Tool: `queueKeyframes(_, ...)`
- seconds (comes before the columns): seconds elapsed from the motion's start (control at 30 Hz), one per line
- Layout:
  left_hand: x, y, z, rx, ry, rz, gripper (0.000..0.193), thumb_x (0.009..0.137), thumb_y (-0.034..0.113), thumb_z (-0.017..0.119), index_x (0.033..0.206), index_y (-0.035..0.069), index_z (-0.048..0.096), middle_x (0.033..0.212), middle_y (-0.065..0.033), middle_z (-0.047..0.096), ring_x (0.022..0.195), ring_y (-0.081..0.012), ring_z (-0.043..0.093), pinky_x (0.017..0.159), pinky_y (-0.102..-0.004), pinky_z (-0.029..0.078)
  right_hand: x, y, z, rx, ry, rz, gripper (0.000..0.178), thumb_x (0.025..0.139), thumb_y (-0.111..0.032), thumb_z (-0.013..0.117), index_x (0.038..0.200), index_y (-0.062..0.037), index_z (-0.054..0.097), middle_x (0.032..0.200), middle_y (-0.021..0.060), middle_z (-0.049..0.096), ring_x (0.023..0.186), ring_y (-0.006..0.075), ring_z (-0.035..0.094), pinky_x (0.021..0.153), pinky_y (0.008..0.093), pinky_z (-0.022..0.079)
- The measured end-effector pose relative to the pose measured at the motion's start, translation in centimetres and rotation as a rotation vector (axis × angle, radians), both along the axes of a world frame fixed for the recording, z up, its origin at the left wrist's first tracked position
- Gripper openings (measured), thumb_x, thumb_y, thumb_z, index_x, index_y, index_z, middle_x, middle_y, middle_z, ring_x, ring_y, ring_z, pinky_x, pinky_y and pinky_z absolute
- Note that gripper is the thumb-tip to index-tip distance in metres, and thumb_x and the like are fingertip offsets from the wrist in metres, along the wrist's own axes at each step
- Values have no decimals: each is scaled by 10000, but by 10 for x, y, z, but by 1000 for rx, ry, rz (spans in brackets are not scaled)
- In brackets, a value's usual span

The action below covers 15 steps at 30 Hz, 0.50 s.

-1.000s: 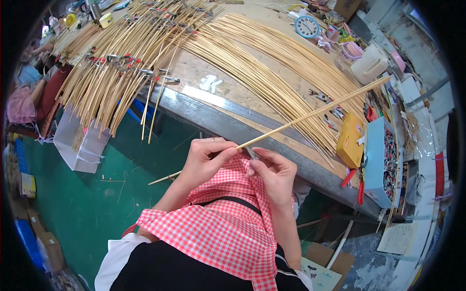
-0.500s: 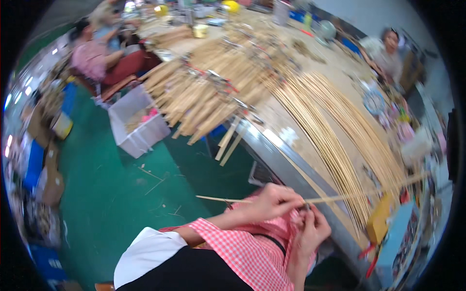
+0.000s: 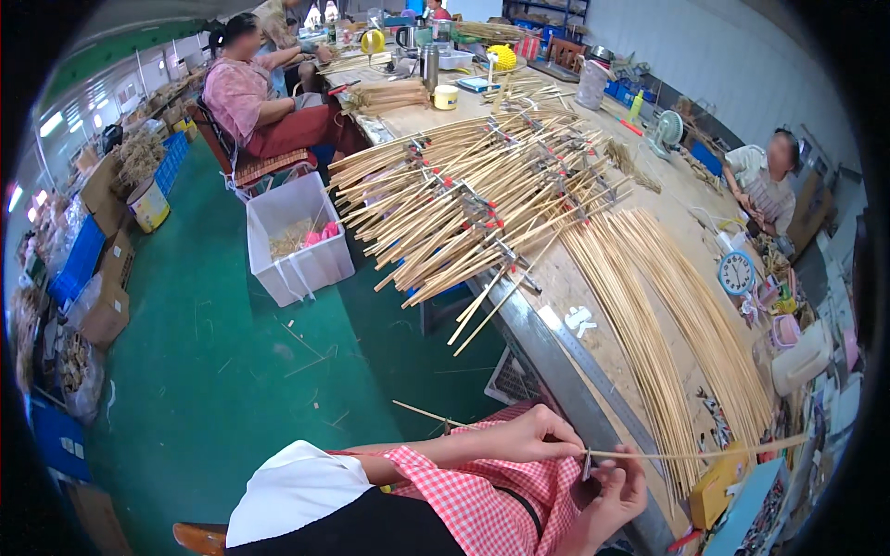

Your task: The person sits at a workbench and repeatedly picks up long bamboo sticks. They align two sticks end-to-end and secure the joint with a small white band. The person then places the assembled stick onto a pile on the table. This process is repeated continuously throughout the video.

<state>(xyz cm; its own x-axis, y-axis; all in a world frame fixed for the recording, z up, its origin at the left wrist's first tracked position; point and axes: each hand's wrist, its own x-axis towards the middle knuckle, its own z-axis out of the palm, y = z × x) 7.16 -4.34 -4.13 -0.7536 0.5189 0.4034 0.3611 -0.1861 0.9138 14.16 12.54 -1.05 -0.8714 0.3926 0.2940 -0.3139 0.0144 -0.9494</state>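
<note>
My left hand (image 3: 533, 435) grips a long thin bamboo stick (image 3: 686, 454) that runs from the left of my lap out to the right over the bench edge. My right hand (image 3: 616, 482) pinches the same stick just right of the left hand, with a small metal clip (image 3: 588, 463) between the two hands. Both hands hover over my red-and-white checked apron (image 3: 501, 505). A fan of loose pale bamboo sticks (image 3: 667, 324) lies on the workbench (image 3: 556, 343) right beyond my hands.
Clamped bundles of sticks (image 3: 473, 204) overhang the bench's left edge. A white plastic bin (image 3: 297, 236) stands on the green floor. A seated person in pink (image 3: 250, 97) works at the far left, another person (image 3: 765, 185) at the far right. A blue clock (image 3: 737, 273) sits on the bench.
The view has swung left and up, so the hands now sit at the lower edge. Both hands stay on the stick, which has tilted to nearly level.
</note>
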Motion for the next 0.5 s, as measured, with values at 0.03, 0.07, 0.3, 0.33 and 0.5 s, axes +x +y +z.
queueKeyframes(0.03, 1, 1, -2, -20, -22, -42, 195, 887, 125, 631, 971, -46, 676, 809, -139, 692, 714, -171, 648, 636, -290, 494, 1, 5, -3, -56, 5, 31, 205, 927, -65, 565, 1087, 59, 598, 966, 138, 636, 729, 131, 605, 616, 230, 530)
queueKeyframes(0.07, 1, 2, -3, -40, -44, -84, 195, 888, 124, 629, 972, -45, 676, 815, -141, 693, 718, -171, 649, 638, -291, 494, 2, 15, -9, -112, 11, 62, 189, 925, -61, 568, 1067, 59, 602, 946, 143, 637, 703, 136, 607, 599, 234, 533)
queueKeyframes(0.3, 8, 6, 7, -31, 67, -114, 190, 884, 116, 625, 982, -39, 674, 822, -166, 686, 716, -239, 661, 629, -324, 502, 2, 29, -24, -206, 50, 63, 113, 925, -25, 561, 980, 61, 608, 878, 153, 628, 627, 151, 604, 557, 239, 530)
queueKeyframes(0.33, 8, 5, 8, -23, 102, -107, 190, 883, 115, 626, 985, -38, 673, 822, -169, 684, 717, -250, 661, 629, -329, 504, 2, 29, -24, -211, 54, 63, 111, 925, -26, 563, 974, 63, 606, 879, 154, 626, 624, 150, 602, 556, 238, 529)
queueKeyframes(0.5, 6, 2, 6, -77, 165, -109, 194, 882, 111, 626, 1004, -32, 674, 847, -173, 686, 740, -262, 663, 648, -338, 515, 5, 18, -14, -171, 53, 86, 113, 923, -42, 576, 948, 65, 602, 864, 141, 605, 621, 137, 596, 558, 234, 525)
